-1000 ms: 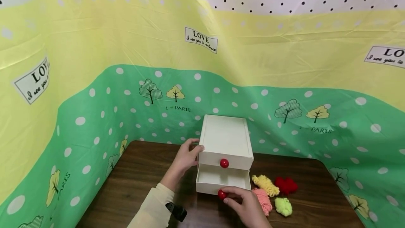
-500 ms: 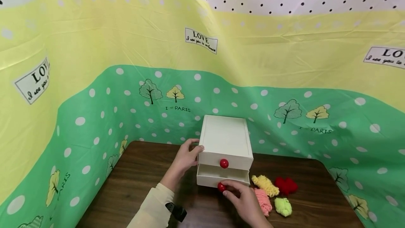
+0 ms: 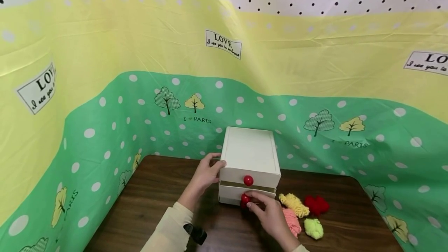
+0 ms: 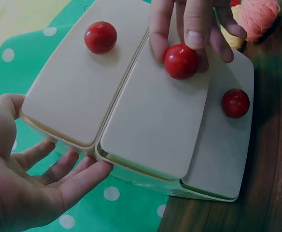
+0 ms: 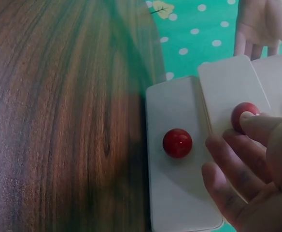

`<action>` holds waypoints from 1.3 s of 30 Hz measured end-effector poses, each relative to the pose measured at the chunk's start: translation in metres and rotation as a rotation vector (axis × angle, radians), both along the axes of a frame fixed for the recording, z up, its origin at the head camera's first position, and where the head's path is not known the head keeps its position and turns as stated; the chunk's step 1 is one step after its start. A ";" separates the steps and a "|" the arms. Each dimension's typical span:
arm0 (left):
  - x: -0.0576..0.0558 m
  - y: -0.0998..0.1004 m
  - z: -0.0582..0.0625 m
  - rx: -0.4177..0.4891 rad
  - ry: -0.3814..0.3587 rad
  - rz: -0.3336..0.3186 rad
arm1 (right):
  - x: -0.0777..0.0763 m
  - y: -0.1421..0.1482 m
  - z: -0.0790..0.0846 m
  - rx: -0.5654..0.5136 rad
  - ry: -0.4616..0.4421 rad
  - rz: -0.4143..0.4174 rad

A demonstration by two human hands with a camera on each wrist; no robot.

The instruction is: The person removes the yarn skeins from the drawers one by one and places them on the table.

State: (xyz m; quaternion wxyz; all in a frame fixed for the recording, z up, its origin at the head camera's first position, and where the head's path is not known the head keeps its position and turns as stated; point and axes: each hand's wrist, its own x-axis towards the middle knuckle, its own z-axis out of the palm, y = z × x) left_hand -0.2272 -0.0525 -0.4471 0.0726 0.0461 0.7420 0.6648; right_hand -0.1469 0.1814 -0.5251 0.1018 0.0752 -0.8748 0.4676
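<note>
A small white drawer cabinet (image 3: pixel 249 151) with three drawers, each with a round red knob, stands on the table. My right hand (image 3: pixel 271 213) pinches the knob (image 4: pixel 180 62) of the middle drawer (image 4: pixel 155 111), whose front sticks out slightly, with a narrow gap along its top. My left hand (image 3: pixel 206 172) rests against the cabinet's left side, thumb at the upper front corner and fingers spread along the side. Above is the top drawer's knob (image 4: pixel 101 37); the bottom drawer's knob (image 5: pixel 177 143) shows below in the right wrist view.
Yellow yarn (image 3: pixel 294 204), red yarn (image 3: pixel 316 204), pink yarn (image 3: pixel 291 221) and light green yarn (image 3: pixel 313 228) lie right of the cabinet on the dark wooden table (image 3: pixel 154 193). A patterned cloth (image 3: pixel 266 69) hangs close behind it and along the sides.
The middle drawer has slid back into the cabinet, pushed by my right hand on its knob; its inside, visible before, is now nearly covered. The left hand stays in place.
</note>
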 end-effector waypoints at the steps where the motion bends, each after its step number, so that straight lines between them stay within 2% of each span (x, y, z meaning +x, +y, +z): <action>1: 0.000 0.000 0.000 0.001 0.001 -0.001 | -0.001 0.000 -0.001 -0.003 0.011 0.003; 6: 0.000 0.000 0.000 0.015 -0.006 -0.007 | -0.007 0.002 -0.003 -0.012 0.046 0.013; 20: -0.002 -0.001 -0.002 0.016 -0.020 -0.011 | -0.012 0.002 -0.002 -0.047 -0.031 0.000; 27: -0.003 -0.001 -0.003 0.007 -0.009 -0.010 | -0.011 0.004 -0.004 -0.035 -0.031 0.016; 31: -0.003 -0.001 -0.004 -0.001 -0.016 -0.005 | -0.009 0.004 -0.006 -0.089 -0.046 0.023; 35: -0.003 -0.001 -0.003 0.000 -0.009 -0.010 | -0.009 0.003 -0.007 -0.133 -0.074 0.003; 39: -0.003 -0.002 -0.001 0.004 -0.006 -0.009 | -0.010 0.004 -0.007 -0.123 -0.094 -0.024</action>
